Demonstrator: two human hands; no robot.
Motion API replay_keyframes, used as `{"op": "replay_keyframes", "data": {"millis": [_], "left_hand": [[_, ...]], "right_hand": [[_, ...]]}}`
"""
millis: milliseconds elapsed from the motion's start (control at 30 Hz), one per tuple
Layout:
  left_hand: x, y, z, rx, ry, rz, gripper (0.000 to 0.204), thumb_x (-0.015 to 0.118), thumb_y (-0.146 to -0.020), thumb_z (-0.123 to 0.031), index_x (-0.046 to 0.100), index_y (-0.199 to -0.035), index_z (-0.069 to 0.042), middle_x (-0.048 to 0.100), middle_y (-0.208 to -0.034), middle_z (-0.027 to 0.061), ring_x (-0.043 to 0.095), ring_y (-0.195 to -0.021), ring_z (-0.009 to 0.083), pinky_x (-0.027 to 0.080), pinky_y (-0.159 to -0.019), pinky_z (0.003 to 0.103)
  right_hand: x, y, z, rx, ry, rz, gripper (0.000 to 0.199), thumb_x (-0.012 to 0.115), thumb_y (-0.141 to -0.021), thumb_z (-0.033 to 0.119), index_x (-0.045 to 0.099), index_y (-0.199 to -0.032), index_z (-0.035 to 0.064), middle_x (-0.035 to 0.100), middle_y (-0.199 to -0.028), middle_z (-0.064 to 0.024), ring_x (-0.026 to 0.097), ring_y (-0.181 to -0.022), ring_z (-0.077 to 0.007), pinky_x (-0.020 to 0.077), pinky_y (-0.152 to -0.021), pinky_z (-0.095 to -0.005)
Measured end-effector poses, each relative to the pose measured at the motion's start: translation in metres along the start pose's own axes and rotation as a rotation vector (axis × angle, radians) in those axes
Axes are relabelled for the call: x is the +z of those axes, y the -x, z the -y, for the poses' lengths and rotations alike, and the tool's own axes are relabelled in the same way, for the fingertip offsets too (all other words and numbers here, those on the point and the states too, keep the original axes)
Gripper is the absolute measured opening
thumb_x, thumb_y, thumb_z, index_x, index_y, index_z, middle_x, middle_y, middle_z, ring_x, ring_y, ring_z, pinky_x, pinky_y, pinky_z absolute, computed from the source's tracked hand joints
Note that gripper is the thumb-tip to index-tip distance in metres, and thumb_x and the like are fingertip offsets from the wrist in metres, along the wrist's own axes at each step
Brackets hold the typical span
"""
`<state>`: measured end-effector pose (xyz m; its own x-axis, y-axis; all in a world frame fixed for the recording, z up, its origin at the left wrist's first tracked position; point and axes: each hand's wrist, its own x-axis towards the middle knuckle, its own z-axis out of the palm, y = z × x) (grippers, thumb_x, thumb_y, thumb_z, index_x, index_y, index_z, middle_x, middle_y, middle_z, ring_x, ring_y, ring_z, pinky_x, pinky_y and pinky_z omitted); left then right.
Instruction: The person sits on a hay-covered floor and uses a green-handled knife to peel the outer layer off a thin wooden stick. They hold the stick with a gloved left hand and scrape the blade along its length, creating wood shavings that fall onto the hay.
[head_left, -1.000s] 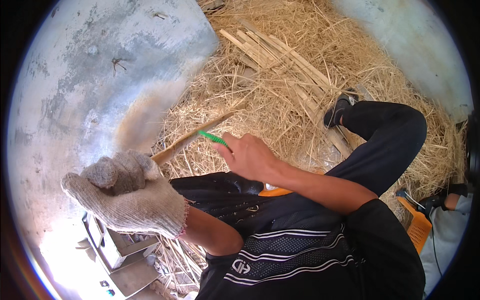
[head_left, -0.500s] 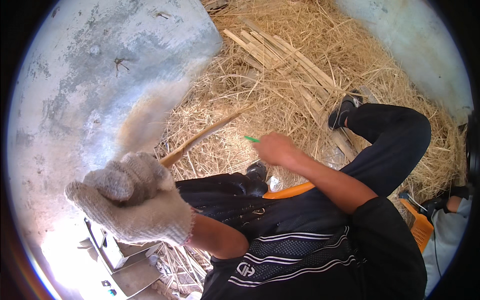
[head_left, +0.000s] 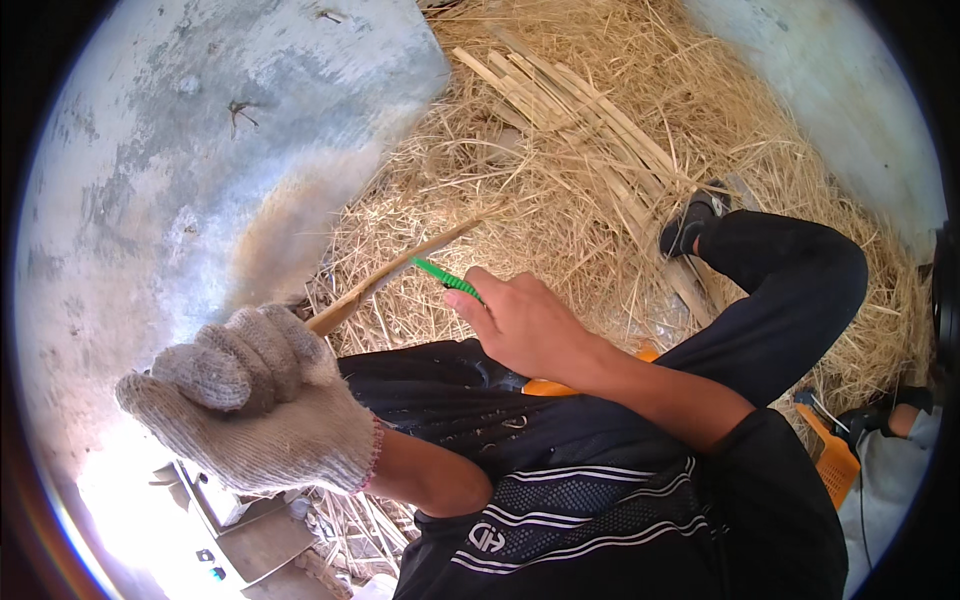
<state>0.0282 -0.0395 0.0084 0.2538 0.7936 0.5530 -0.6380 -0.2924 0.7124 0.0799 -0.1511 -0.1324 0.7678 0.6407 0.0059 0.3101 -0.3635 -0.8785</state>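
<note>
My left hand (head_left: 250, 390), in a grey-white knitted glove, is closed around the near end of a bamboo strip (head_left: 375, 282). The strip slants away to the upper right over the straw, narrowing at its far end. My bare right hand (head_left: 520, 315) grips what looks like a green utility knife (head_left: 450, 281) with a ridged handle. The knife's tip is at the strip, near its middle; I cannot make out a blade or whether it touches. Both hands are above my legs.
Straw (head_left: 440, 180) covers the floor. A bundle of split strips (head_left: 570, 105) lies on it at the far side. A pale slab (head_left: 200, 150) stands at the left. Under me shows an orange seat (head_left: 550, 387). Another person's leg (head_left: 885, 470) and an orange chair (head_left: 836, 465) are at lower right.
My right hand has moved left with the green utility knife, up to the bamboo strip, and more of its handle shows. My left hand has shifted slightly left with the strip.
</note>
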Motion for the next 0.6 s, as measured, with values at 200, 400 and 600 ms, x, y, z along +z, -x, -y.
{"op": "replay_keyframes", "data": {"millis": [200,400,600], "left_hand": [[0.008,0.008,-0.002,0.051,-0.049,-0.037,0.048,0.043,-0.102,-0.033,0.041,-0.058,-0.015,0.028,-0.045,-0.0044,0.022,-0.032,0.0062,0.022,-0.024,0.025],[0.009,0.01,-0.002,0.047,-0.032,-0.032,0.048,0.042,-0.102,-0.033,0.042,-0.058,-0.014,0.028,-0.045,-0.0044,0.022,-0.031,0.0059,0.024,-0.024,0.023],[0.016,0.013,0.0,0.038,0.032,-0.039,0.048,0.043,-0.102,-0.031,0.044,-0.058,-0.013,0.029,-0.044,-0.0043,0.023,-0.031,0.0055,0.025,-0.023,0.023]], "right_hand": [[0.011,-0.014,-0.02,0.135,-0.029,0.035,0.041,0.046,-0.101,0.032,0.057,-0.088,-0.0054,0.056,-0.056,-0.0253,0.059,-0.054,-0.0443,0.0464,-0.054,-0.051],[0.024,0.003,-0.012,-0.119,0.089,-0.097,0.041,0.045,-0.101,0.032,0.057,-0.092,-0.0068,0.055,-0.052,-0.0229,0.058,-0.047,-0.0433,0.0456,-0.049,-0.0518],[0.027,-0.011,-0.058,0.143,0.011,-0.049,0.042,0.044,-0.101,0.034,0.056,-0.088,-0.0039,0.057,-0.057,-0.0232,0.057,-0.052,-0.0414,0.0428,-0.053,-0.0521]]}}
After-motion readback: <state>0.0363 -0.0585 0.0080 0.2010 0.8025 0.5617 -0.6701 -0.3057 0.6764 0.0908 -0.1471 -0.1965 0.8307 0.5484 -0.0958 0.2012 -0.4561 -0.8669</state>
